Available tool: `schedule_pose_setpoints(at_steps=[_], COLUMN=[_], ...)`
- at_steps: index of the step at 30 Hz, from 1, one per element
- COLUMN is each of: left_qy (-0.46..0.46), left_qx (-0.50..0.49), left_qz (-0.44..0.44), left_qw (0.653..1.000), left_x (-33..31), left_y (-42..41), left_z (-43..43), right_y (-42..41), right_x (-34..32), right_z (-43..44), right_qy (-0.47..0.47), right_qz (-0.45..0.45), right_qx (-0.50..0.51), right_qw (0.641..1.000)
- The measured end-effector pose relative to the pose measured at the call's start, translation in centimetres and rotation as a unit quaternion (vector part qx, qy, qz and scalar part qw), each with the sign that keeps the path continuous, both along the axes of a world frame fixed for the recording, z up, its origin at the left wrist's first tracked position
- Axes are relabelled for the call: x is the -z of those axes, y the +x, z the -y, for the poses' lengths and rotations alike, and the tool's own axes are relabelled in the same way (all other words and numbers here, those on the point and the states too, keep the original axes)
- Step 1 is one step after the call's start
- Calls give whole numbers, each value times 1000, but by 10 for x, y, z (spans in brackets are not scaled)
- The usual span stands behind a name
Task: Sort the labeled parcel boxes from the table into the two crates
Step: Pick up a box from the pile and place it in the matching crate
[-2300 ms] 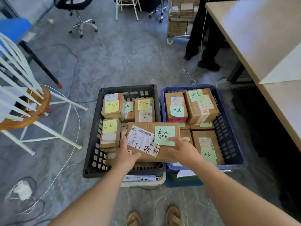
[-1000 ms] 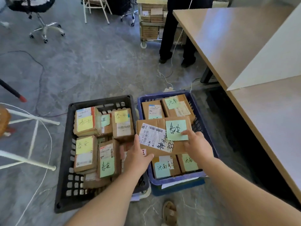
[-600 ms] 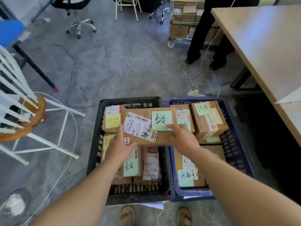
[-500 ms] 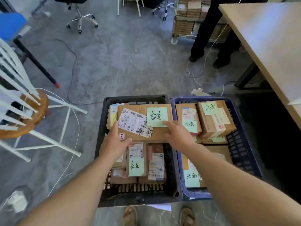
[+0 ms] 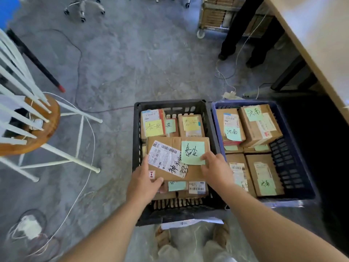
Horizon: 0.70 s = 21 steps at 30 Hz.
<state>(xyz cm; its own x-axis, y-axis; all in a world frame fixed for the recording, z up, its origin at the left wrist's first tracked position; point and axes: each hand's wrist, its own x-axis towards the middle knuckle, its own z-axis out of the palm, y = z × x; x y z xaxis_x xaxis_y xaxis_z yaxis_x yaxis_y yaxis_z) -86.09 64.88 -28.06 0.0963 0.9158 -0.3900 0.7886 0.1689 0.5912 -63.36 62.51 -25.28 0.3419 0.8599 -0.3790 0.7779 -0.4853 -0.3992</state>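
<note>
The left hand (image 5: 143, 184) and right hand (image 5: 215, 169) curl fingers round the box (image 5: 177, 159) at its near corners; looks stiff, light, easily held there

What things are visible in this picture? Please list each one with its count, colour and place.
large parcel: one, brown with green note, over the black crate
black crate: one, black, floor centre
blue crate: one, blue, right beside the black crate
parcels in black crate: several, brown, yellow or green notes
parcels in blue crate: at least four, brown, green notes
table: one, light wood, upper right
chair: one, white with wooden seat, left
cables: several, white and dark, on the floor
standing person's legs: two, dark, top right
left hand: one, grips the large parcel's near left corner
right hand: one, holds its near right edge
</note>
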Motion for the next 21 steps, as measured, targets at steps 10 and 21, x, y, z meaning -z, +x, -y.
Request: schedule_pose_setpoints(at_steps=[10, 21], left_qy=[-66, -72], left_qx=[18, -1], left_qz=[-39, -141], left_qw=[997, 987], left_x=[24, 35], left_y=[-23, -22], left_z=[71, 87], right_y=[-15, -24], right_x=[34, 59], right_z=[62, 75], right_qy=[-70, -94], right_qz=[-4, -54], right_qx=[-28, -95], right_qw=[997, 990])
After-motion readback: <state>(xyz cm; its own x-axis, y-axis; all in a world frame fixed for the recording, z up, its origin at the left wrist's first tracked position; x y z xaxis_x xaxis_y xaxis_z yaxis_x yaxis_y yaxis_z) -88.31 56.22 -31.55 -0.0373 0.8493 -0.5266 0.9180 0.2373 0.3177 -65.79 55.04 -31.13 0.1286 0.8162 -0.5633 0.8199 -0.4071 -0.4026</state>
